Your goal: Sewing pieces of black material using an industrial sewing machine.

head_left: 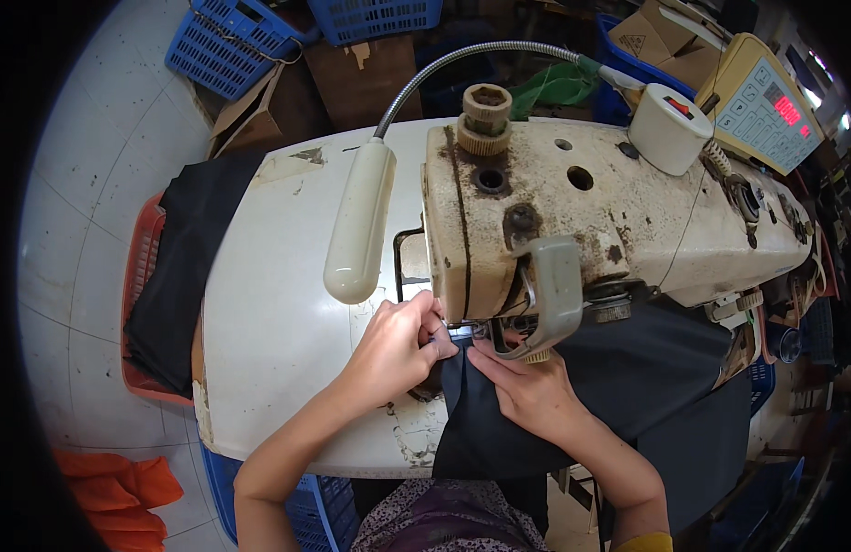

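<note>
A worn cream sewing machine (545, 198) fills the middle right, its head over a white table (278, 276). Black fabric (609, 377) lies under the needle area and drapes over the front edge. Just left of the presser foot, my left hand (402, 340) is closed, thumb and fingers pinching the fabric's edge. My right hand (531, 391) rests on the cloth to the right of the foot, fingers pointing toward the needle. Part of its fingers is hidden behind the machine's grey guard (563, 285), and the needle itself is hard to make out.
A white lamp (359, 221) on a bendable metal neck hangs left of the machine head. A control panel (766, 110) with red digits stands at the back right. More black fabric (191, 267) fills a red basket (140, 350) at left. Blue crates (227, 55) stand behind.
</note>
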### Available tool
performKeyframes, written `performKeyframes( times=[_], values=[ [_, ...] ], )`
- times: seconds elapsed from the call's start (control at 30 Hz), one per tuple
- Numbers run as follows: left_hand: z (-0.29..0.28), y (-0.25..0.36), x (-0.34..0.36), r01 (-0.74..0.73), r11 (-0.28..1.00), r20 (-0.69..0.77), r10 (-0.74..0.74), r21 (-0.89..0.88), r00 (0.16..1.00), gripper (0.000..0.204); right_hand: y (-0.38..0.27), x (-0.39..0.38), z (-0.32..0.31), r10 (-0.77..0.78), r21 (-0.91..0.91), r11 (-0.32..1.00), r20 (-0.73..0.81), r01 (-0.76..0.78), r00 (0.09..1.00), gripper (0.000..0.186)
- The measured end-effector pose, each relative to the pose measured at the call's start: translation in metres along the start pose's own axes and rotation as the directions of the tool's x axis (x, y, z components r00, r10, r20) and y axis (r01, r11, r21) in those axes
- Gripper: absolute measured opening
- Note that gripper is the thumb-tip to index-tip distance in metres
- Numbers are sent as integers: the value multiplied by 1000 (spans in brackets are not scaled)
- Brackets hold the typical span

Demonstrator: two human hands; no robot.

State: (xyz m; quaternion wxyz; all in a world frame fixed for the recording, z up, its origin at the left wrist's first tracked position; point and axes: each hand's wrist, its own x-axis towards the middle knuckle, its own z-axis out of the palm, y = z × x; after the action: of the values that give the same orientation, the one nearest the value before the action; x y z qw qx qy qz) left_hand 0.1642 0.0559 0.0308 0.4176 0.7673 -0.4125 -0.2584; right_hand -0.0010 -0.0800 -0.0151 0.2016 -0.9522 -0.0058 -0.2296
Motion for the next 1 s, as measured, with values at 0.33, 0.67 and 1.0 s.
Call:
performKeyframes(
  times=[0.33,0.67,1.0],
  values=[
    [3,9,-1,13,963,-1,-14,270,1000,26,-5,4,-8,-46,-71,996,89,52,995,57],
    [42,8,-64,-277,829,-125,379,485,917,39,-12,3,-15,-30,-122,991,177,52,984,63],
    [33,2,-56,-329,777,-17,399,538,917,51,-4,3,-12,35,-171,985,163,-6,986,61]
  ],
)
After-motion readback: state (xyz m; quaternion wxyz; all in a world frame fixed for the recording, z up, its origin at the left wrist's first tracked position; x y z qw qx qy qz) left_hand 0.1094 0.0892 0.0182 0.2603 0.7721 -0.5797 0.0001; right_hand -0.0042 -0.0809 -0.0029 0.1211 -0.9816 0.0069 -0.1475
